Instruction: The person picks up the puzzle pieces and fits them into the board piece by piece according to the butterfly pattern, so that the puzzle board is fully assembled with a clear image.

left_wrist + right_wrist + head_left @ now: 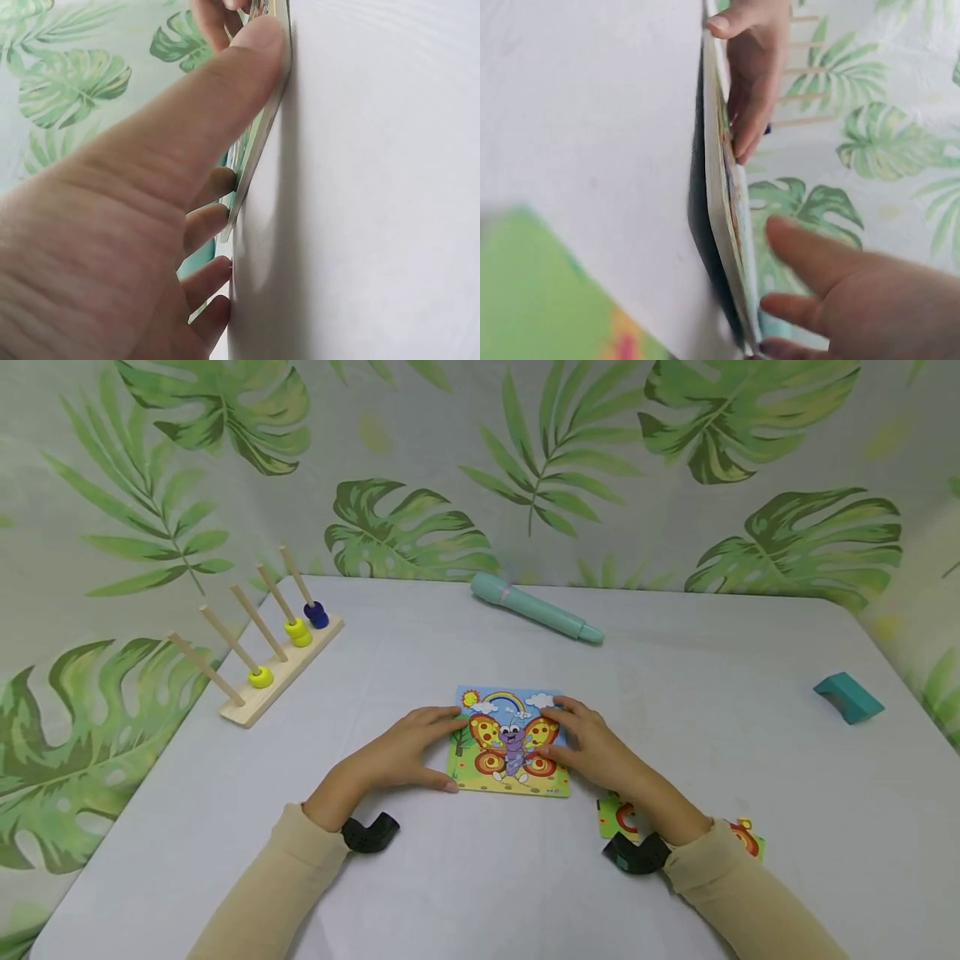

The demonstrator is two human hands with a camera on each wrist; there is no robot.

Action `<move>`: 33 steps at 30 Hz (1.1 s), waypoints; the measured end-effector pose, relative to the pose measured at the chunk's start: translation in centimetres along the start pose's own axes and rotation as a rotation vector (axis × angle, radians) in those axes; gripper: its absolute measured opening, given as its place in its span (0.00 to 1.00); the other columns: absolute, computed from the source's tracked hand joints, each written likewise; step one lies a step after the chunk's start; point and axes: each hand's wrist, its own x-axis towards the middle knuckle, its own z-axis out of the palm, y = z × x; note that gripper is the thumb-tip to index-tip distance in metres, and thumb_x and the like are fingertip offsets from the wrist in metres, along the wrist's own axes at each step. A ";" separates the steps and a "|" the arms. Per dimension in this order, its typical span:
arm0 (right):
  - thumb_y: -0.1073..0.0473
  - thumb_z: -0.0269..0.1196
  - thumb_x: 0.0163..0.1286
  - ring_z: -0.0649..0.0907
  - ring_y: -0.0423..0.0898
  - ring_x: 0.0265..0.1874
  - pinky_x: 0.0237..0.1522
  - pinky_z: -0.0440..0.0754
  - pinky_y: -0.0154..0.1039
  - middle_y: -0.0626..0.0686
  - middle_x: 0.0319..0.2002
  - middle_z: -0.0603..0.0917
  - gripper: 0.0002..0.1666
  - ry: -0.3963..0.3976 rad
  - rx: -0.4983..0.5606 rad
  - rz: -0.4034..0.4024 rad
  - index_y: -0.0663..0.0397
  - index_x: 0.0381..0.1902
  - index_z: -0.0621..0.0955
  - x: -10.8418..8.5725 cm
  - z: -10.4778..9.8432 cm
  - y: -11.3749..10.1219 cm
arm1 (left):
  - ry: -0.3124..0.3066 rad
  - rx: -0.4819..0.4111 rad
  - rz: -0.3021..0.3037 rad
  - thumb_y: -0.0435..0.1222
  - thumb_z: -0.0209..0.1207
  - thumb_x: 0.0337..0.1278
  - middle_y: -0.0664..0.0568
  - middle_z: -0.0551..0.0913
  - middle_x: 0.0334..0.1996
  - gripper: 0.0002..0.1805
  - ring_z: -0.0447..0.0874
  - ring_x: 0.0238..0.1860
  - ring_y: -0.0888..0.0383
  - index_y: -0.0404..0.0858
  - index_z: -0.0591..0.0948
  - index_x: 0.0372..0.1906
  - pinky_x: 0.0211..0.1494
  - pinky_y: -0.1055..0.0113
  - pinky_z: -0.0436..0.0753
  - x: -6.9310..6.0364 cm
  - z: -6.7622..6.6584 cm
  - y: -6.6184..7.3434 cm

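Observation:
A square butterfly picture puzzle (513, 743) lies on the white table between the two hands. The left hand (408, 747) rests against its left edge, thumb tip at the near left corner and fingers spread along the side. From the left wrist, the thumb (259, 45) is seen against the board's edge (259, 142). Over the right side reaches the right hand (596, 747), its fingertips at the far right part of the picture. In the right wrist view, its thumb (802, 247) is extended and stands apart from the board's edge (724, 217).
Loose puzzle pieces (611, 818) lie beside and partly under the right forearm. A wooden peg stand (281, 685) with yellow and dark blue beads stands at the left. Farther back is a mint green pen-shaped thing (536, 608); a teal arch block (850, 697) sits far right.

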 end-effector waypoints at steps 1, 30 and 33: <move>0.48 0.62 0.60 0.55 0.61 0.63 0.58 0.56 0.59 0.61 0.65 0.56 0.36 -0.011 0.023 0.008 0.57 0.62 0.66 -0.2 -0.3 -0.3 | -0.001 -0.001 0.002 0.61 0.64 0.35 0.53 0.55 0.67 0.48 0.48 0.66 0.54 0.49 0.62 0.66 0.65 0.57 0.52 0.0 0.0 -0.1; 0.38 0.68 0.44 0.63 0.49 0.59 0.57 0.61 0.31 0.49 0.60 0.66 0.51 -0.036 0.006 0.000 0.50 0.63 0.63 -10.2 -2.1 2.7 | 0.005 -0.012 0.011 0.60 0.64 0.35 0.53 0.54 0.67 0.48 0.46 0.67 0.52 0.47 0.62 0.66 0.65 0.55 0.50 -0.1 0.2 -0.2; 0.35 0.67 0.45 0.64 0.50 0.58 0.55 0.66 0.48 0.50 0.58 0.66 0.50 -0.051 -0.036 -0.016 0.50 0.63 0.64 -10.2 -1.9 3.0 | 0.010 -0.013 0.016 0.61 0.64 0.35 0.52 0.54 0.67 0.49 0.47 0.67 0.51 0.46 0.62 0.66 0.65 0.54 0.50 -0.2 0.1 -0.2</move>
